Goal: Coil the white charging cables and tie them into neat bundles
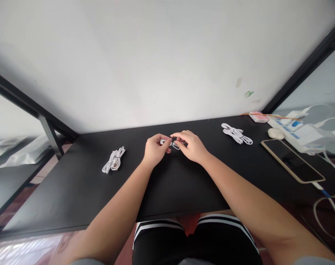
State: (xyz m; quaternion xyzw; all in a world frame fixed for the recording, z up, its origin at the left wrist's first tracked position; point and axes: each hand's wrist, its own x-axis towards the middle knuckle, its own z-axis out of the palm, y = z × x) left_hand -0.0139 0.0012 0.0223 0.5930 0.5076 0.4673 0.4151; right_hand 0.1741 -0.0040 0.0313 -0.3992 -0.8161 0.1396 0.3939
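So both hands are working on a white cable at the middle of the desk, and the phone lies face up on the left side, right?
Not quite. The head view shows the phone on the right side of the desk, not the left. The left hand and right hand do hold a white cable at the middle.

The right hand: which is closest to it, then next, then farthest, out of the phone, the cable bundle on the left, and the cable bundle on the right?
From the right hand, in the head view:
1. Right cable bundle, just to its right, toward the wall.
2. Left cable bundle, across on the left, past the left hand.
3. Phone, far right, near the power strip.
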